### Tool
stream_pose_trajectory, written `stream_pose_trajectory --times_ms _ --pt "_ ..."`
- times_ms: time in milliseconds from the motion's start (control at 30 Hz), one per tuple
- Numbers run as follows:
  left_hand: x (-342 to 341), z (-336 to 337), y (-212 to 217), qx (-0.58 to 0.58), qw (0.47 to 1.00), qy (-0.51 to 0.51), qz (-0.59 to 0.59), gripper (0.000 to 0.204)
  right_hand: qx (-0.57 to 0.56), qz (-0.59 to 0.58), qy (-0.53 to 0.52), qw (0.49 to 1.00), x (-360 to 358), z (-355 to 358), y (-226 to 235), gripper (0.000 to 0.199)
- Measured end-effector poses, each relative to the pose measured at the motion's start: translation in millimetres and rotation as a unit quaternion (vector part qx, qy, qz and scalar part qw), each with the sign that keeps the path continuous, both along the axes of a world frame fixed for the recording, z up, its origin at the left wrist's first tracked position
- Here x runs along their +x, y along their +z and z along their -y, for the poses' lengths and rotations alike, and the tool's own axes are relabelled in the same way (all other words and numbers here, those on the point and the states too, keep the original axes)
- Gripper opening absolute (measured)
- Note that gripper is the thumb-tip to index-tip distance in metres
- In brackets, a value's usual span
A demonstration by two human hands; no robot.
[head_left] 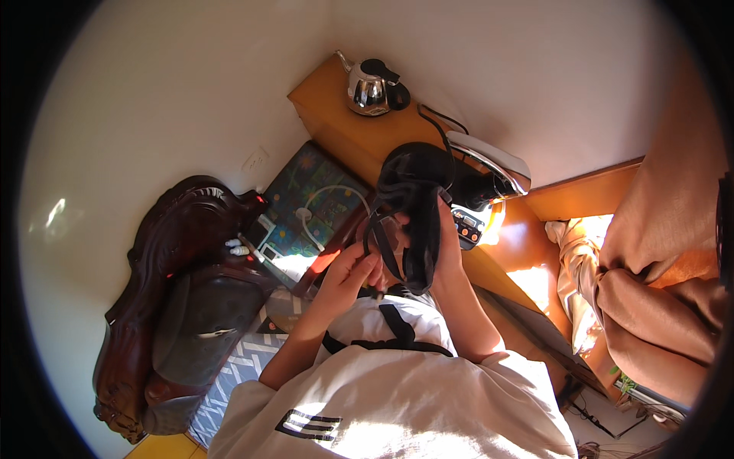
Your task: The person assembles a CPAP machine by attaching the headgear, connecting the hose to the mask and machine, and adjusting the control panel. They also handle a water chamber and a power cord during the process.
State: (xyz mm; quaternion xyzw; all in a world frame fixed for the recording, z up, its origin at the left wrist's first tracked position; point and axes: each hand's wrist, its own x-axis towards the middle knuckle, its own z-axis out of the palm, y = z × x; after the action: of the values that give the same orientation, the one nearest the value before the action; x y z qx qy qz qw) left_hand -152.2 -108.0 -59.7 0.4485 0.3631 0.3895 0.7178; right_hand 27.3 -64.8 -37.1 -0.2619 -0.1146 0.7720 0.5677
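In front of my chest I hold up a soft black item with a strap; its shape is bag-like, but its exact kind I cannot make out. My right hand grips it along the right side, with the fingers partly hidden behind it. On the left, my left hand is closed, fingers pinched at the thin black strap that loops down from the item. The upper end of the item is rounded and leans over the wooden cabinet top.
A shiny metal kettle stands on the wooden cabinet. Right of the black item is a pale curved appliance with a button panel. A flowered side table and carved dark chair are left; brown curtains hang right.
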Motion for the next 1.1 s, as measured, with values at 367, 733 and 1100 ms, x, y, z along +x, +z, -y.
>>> stream_pose_trajectory --times_ms 367,733,1100 --pt "-11.4 -8.2 49.3 0.31 0.862 0.091 -0.391 0.027 0.099 0.291 -0.086 0.948 -42.4 24.0 0.2 0.025" --pt "-0.4 -2.1 51.8 0.372 0.822 0.202 -0.38 0.025 0.151 0.355 -0.053 0.921 -39.2 34.1 7.7 0.036" --pt "-35.1 16.4 76.9 0.263 0.86 0.093 -0.427 0.012 0.055 0.174 -0.076 0.98 -36.8 15.8 14.1 0.026"
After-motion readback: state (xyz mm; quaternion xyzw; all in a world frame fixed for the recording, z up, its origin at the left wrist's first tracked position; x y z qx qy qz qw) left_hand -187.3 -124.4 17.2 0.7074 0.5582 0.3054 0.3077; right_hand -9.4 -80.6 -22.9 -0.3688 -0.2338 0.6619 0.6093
